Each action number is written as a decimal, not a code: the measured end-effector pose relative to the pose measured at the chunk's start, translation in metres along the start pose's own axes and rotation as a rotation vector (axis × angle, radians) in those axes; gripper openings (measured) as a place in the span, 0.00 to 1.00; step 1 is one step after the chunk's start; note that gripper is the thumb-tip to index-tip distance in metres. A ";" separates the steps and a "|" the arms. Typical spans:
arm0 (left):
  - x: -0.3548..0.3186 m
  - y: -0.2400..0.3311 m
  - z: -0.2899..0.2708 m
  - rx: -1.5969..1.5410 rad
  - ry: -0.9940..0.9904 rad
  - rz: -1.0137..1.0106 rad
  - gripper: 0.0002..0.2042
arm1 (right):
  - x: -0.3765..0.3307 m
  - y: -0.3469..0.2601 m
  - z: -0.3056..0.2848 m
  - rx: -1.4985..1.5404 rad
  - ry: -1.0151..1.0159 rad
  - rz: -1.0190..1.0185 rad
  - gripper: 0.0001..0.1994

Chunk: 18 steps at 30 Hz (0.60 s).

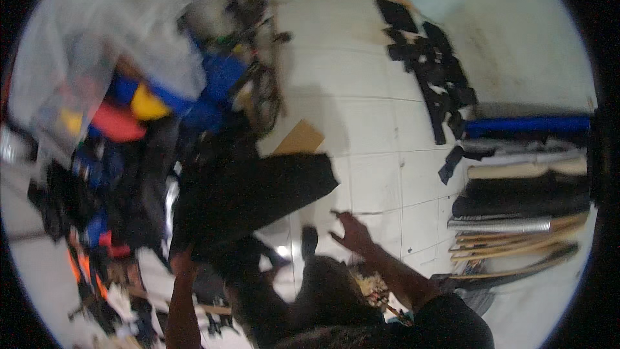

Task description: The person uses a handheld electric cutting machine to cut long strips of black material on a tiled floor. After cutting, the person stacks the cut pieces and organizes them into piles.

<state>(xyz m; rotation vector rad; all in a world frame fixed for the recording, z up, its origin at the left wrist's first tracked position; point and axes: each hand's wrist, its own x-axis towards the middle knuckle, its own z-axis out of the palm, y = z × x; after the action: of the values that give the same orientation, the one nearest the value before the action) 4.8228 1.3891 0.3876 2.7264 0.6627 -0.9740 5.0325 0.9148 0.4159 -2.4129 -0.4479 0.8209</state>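
A long, dark black piece that looks like folded fabric [265,194] stretches in front of me from the left toward the middle. My left hand [183,262] grips it at its near left end, with the fingers partly hidden against the dark material. Apart from it, to the right, my right hand [354,236] hangs over the floor with its fingers spread. A thin dark line passes by those fingertips; whether it is an object or a floor mark I cannot tell. Just beyond the black piece, a flat brown cardboard piece [300,137] lies on the floor.
On the left rises a heap of dark, blue, red and yellow material [148,110], partly under translucent plastic sheeting [84,45]. Rolls of material [516,197] are stacked at the right wall. Black flat pieces [433,71] lie on the white tiled floor [371,123] at the far right.
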 end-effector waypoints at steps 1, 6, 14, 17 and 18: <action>-0.013 -0.055 0.068 -0.073 0.150 -0.007 0.21 | 0.004 -0.022 0.005 -0.176 0.135 -0.235 0.33; -0.103 -0.092 0.081 -0.170 0.331 0.115 0.24 | -0.011 -0.172 0.051 -0.287 0.100 -0.409 0.44; -0.200 -0.170 -0.017 -0.396 0.385 0.051 0.30 | -0.004 -0.393 0.066 -0.723 0.119 -0.489 0.38; -0.203 -0.189 -0.064 -0.578 0.381 -0.021 0.29 | 0.004 -0.418 0.064 -0.615 -0.108 -0.455 0.36; -0.203 -0.194 -0.077 -0.635 0.419 -0.037 0.29 | 0.001 -0.428 0.063 -0.569 -0.081 -0.485 0.35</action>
<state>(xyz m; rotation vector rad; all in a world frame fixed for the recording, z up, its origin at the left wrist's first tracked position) 4.6364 1.5135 0.5734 2.3366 0.9023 -0.1294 4.9369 1.2798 0.6271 -2.5826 -1.3926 0.6256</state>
